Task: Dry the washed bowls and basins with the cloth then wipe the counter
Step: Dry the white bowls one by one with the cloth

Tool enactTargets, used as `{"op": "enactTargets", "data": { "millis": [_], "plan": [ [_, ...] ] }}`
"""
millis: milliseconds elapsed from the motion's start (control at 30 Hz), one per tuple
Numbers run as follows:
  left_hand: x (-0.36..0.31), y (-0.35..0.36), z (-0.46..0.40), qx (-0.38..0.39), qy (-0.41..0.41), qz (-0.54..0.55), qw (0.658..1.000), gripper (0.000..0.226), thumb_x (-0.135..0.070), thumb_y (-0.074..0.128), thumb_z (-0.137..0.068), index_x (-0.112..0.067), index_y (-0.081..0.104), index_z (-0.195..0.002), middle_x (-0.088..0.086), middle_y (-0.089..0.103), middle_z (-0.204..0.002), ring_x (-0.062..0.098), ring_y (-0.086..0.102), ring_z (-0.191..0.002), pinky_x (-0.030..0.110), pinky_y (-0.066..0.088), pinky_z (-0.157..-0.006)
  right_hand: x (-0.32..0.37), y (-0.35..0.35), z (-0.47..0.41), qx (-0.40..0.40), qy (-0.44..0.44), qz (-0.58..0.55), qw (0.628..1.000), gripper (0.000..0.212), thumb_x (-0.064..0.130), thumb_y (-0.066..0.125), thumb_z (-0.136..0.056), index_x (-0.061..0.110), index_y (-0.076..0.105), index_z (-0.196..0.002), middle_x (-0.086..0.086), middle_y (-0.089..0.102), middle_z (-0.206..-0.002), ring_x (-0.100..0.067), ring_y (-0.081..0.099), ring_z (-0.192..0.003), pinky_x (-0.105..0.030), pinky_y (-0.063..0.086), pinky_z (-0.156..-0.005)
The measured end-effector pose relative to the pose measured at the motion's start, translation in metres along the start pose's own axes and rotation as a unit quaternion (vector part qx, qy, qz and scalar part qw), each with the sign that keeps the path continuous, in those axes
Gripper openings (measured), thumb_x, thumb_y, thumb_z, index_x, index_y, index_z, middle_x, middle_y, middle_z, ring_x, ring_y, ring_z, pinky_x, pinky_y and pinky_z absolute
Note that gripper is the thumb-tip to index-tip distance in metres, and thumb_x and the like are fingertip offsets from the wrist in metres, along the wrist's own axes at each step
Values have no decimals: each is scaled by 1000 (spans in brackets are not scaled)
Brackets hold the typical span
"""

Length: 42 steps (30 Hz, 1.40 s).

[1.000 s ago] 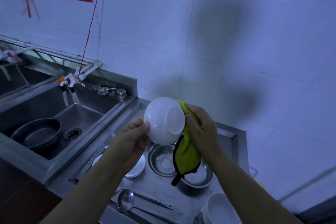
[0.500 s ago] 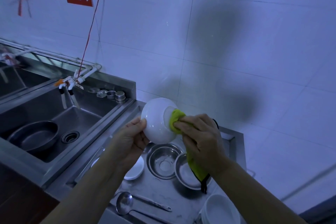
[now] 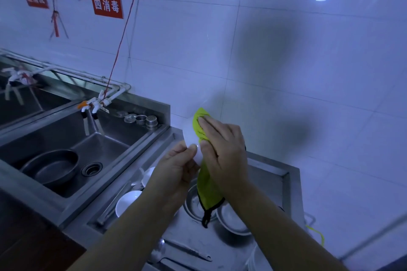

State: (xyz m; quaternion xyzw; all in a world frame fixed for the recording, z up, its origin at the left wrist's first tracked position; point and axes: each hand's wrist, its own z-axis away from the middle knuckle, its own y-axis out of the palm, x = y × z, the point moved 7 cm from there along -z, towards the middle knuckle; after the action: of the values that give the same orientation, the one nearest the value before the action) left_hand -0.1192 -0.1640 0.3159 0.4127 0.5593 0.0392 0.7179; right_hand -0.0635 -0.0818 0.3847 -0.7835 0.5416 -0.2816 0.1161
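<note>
I'm holding the white bowl (image 3: pixel 189 132) up over the counter (image 3: pixel 269 175), left hand (image 3: pixel 176 166) fingers pinching its rim, right hand (image 3: pixel 222 145) fingers pressing the green cloth (image 3: pixel 201 121) on it. Bowl likely slick, breakable; gripping the rim.

Steel bowls (image 3: pixel 199 204) crowding counter (image 3: pixel 268 174) below

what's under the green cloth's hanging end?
Below the yellow-green cloth, two round steel basins sit on the steel counter. The right hand presses the cloth on the white bowl; the bowl's covered face is hidden.
</note>
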Motion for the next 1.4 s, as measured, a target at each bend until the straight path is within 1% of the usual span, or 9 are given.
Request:
{"op": "enactTargets", "data": {
  "millis": [167,300,467,700,833,1033,1133,1233,1400],
  "plan": [
    [4,-4,2,-70,-26,94,993,19,-8,47,-92,-14,52,-75,1,48,-53,8,50,-45,17,46,-45,9,1,28,-28,-111,67,991,32,27,43,-99,26,59,-127,3,57,-132,-27,52,-108,-49,41,-84],
    [3,0,10,-67,-56,219,972,19,-12,48,-93,0,61,-101,14,73,-84,18,72,-73,32,60,-64,-4,-9,46,-70,-150,44,985,29,16,48,-95,22,58,-122,-2,56,-128,-31,55,-104,-45,40,-86],
    [14,-2,16,-108,-66,249,960,18,-11,49,-94,0,61,-103,16,73,-86,22,72,-72,38,59,-63,-24,-22,28,-113,-38,-49,992,33,12,42,-92,15,65,-116,-3,60,-118,-32,54,-99,-43,40,-86],
    [33,4,14,-90,-103,260,956,25,-13,42,-96,3,61,-92,17,72,-78,20,72,-69,37,56,-71,-6,-10,52,-55,-128,57,989,29,28,45,-97,28,62,-121,4,58,-129,-27,52,-110,-45,35,-88],
    [36,4,19,-83,-107,270,953,28,-14,45,-95,2,57,-114,21,67,-110,30,62,-107,46,46,-99,-35,-25,57,-124,5,-54,991,29,20,39,-97,19,61,-117,-4,53,-124,-23,48,-111,-42,40,-91],
    [37,1,17,-31,-105,165,980,41,-13,45,-93,1,49,-131,18,56,-131,30,50,-125,44,34,-110,-65,-36,42,-95,174,-240,950,30,5,40,-93,19,60,-110,-3,60,-111,-10,55,-105,-16,40,-92],
    [31,-2,13,7,-77,79,994,36,-15,50,-83,-2,58,-115,15,64,-113,25,62,-102,34,55,-85,-69,-38,32,-35,209,-251,945,32,8,42,-89,20,64,-108,5,64,-109,-7,58,-103,-19,43,-90],
    [25,4,13,57,-45,-24,997,24,-13,52,-75,-6,68,-91,9,72,-84,15,68,-71,24,55,-56,-69,-42,23,23,191,-204,960,34,11,42,-87,30,64,-103,10,64,-102,-11,58,-100,-26,44,-89],
    [31,14,7,104,-14,-217,971,17,-15,57,-81,-8,68,-93,9,71,-82,15,65,-70,21,51,-55,-47,-42,15,109,60,-40,991,32,18,45,-88,19,74,-102,4,68,-102,-23,54,-93,-41,43,-82]
  ]
}}
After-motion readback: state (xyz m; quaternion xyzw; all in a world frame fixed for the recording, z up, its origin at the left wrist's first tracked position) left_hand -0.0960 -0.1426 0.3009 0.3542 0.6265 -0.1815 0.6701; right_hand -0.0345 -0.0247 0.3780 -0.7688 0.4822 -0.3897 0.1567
